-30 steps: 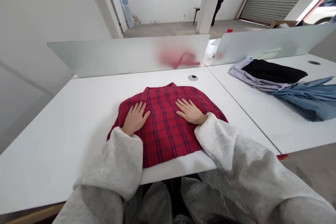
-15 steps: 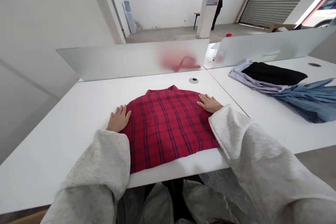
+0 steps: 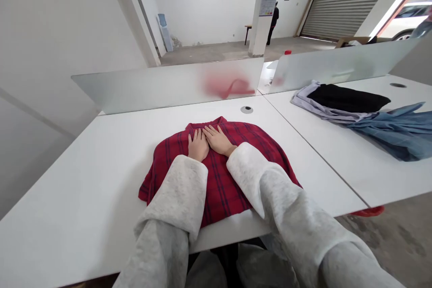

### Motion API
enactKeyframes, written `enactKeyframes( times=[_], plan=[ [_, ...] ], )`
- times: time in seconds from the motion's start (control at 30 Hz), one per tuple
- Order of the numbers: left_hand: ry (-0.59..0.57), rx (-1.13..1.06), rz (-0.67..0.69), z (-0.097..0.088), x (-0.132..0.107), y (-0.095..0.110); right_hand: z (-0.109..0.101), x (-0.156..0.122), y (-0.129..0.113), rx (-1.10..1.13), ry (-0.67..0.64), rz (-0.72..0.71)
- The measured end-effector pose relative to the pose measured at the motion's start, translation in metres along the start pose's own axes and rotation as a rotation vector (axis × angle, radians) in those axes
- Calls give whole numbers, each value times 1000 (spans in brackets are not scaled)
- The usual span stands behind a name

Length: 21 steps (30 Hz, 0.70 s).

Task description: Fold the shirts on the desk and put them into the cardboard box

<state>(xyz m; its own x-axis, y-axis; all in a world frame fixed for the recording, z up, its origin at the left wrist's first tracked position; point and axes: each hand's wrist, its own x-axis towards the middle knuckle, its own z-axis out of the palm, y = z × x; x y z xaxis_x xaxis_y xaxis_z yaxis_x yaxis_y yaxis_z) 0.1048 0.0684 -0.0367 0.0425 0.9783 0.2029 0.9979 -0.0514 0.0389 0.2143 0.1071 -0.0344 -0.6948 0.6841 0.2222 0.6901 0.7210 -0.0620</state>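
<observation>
A red plaid shirt [image 3: 219,180] with dark blue lines lies spread on the white table [image 3: 74,198], its collar [image 3: 205,123] at the far side. Flat on the cloth just below the collar rests my left hand [image 3: 198,146], fingers stretched out. Beside it, almost touching, my right hand [image 3: 218,140] also lies flat with its fingers extended. Neither hand grips the fabric. The shirt's sides reach out past both forearms, and my grey sleeves cover part of its lower half.
Frosted dividers [image 3: 168,85] stand along the table's back edge. To the right are a folded black garment [image 3: 349,97], a lilac one [image 3: 303,99] and a crumpled blue one [image 3: 401,130]. A cable hole [image 3: 247,110] sits beyond the shirt. A person [image 3: 273,22] stands far behind.
Both hands have moved inward from the shirt's left and right sides to its middle near the collar. The shirt's sides, once under the hands and sleeves, now show spread outward.
</observation>
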Motion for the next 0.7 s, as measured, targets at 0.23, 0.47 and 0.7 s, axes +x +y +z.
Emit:
enactKeyframes(
  times=[0.23,0.47,0.7],
  plan=[
    [-41,3,100,20,2,-29,20,-3,22,28,-1,-18],
    [-62,39,-44,18,4,-66,16,-12,60,42,-68,23],
    [-116,45,-247,11,-3,-110,10,-31,101,-10,-161,114]
  ],
)
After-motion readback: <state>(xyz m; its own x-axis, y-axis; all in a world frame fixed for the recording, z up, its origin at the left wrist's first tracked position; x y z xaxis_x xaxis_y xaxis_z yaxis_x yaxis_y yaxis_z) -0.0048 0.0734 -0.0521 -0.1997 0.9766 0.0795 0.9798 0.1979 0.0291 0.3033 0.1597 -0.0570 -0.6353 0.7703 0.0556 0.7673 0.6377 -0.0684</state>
